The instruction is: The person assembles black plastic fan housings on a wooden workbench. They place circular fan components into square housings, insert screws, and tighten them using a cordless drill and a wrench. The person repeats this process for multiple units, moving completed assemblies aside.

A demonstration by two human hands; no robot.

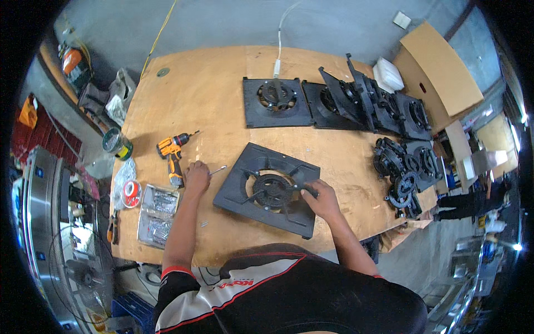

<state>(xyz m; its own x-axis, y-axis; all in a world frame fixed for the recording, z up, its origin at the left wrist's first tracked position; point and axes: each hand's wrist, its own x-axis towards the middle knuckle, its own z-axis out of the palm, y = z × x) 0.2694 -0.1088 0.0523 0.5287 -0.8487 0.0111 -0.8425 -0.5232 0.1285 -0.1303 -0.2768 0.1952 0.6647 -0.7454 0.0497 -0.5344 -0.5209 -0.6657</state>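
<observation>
A black square stove plate (239,192) lies tilted across the table in front of me, with a round burner (271,190) set in its central opening. My right hand (322,199) is closed on a dark stub of the burner, at the right side of the opening. Left of the plate, my left hand (197,177) is low over the tabletop, its fingers closed round a thin metal tool (218,170) that points toward the plate. Its exact kind is too small to make out. Beside that hand stands an orange and black cordless drill (171,153).
Screws fill a divided tray (156,220) near a red tape roll (131,193), pliers (113,227) and a jar (117,143). Several black stove plates (277,103) line the table's far right, with loose burner parts (403,186) nearer. A cardboard box (442,69) stands behind them.
</observation>
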